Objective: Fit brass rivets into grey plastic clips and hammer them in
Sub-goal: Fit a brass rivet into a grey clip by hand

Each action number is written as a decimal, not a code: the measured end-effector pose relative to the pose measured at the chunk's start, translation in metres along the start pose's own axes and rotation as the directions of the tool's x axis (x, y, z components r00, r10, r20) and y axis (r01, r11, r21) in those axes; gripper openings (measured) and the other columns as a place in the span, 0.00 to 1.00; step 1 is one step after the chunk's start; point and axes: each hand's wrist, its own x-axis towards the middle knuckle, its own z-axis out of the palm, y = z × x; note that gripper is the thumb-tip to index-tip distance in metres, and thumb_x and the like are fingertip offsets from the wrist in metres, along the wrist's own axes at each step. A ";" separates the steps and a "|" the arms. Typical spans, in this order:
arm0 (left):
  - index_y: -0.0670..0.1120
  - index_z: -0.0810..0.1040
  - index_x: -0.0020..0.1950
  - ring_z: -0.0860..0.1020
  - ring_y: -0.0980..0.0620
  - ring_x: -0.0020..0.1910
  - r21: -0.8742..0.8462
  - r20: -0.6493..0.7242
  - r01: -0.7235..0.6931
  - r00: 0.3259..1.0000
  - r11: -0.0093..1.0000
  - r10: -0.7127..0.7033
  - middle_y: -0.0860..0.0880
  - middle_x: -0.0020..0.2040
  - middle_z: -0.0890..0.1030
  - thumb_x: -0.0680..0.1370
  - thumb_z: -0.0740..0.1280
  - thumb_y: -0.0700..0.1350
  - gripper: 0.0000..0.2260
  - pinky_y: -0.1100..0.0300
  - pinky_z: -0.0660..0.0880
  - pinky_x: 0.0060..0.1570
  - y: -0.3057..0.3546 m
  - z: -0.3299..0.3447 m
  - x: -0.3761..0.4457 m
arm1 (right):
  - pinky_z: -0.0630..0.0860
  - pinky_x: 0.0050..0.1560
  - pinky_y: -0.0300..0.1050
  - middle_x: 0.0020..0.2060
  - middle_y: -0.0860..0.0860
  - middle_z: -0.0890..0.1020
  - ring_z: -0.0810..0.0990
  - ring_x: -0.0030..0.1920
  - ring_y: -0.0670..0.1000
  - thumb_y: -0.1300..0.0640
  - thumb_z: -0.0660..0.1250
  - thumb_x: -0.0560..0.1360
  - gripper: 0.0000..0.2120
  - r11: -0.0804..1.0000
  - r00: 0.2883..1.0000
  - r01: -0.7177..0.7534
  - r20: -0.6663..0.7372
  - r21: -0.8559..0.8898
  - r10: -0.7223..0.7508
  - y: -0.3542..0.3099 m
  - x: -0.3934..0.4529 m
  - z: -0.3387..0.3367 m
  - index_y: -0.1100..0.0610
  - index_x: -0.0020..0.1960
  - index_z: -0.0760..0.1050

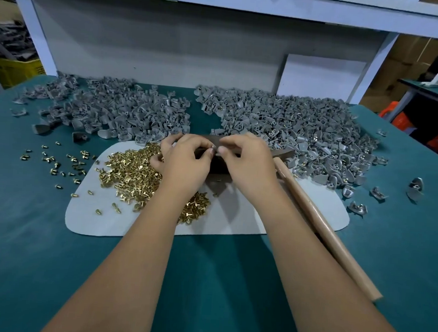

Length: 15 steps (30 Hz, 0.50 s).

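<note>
Fingertips of left hand [184,161] and right hand [241,162] meeting mid-frame, pinching something small, unidentifiable; hammer [320,217] just right of right hand, handle running toward lower right.

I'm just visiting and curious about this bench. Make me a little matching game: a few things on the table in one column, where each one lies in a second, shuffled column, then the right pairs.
Things
1. brass rivets
2. hammer
3. clips with rivets already in
4. bare grey clips

Places
A. far left heap
B. heaped on the pale mat, under the left hand
C. far right heap
D. lying slantwise beside the right hand

Pairs: 1-B, 2-D, 3-C, 4-A
</note>
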 end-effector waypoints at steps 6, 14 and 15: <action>0.60 0.76 0.42 0.58 0.52 0.70 0.000 0.009 -0.013 1.000 1.000 0.013 0.64 0.52 0.73 0.78 0.67 0.50 0.06 0.46 0.52 0.67 0.001 -0.001 0.000 | 0.74 0.54 0.51 0.46 0.50 0.79 0.76 0.50 0.52 0.59 0.69 0.74 0.03 0.997 0.998 -0.056 -0.009 0.049 0.057 0.003 0.012 0.006 0.54 0.44 0.81; 0.57 0.77 0.44 0.68 0.46 0.68 -0.074 0.049 -0.053 0.997 0.996 0.057 0.57 0.53 0.76 0.78 0.68 0.45 0.07 0.41 0.61 0.69 0.001 -0.004 0.003 | 0.73 0.49 0.47 0.44 0.48 0.76 0.75 0.47 0.52 0.61 0.67 0.75 0.07 0.997 1.000 -0.026 -0.018 -0.069 0.024 -0.003 0.015 0.009 0.53 0.39 0.77; 0.57 0.78 0.45 0.68 0.46 0.68 -0.075 0.050 -0.052 0.997 0.996 0.056 0.57 0.54 0.77 0.78 0.68 0.45 0.06 0.41 0.61 0.69 0.001 -0.004 0.003 | 0.72 0.48 0.46 0.44 0.48 0.76 0.75 0.47 0.52 0.60 0.67 0.75 0.08 0.996 1.000 -0.028 -0.016 -0.085 0.027 -0.003 0.016 0.009 0.52 0.39 0.76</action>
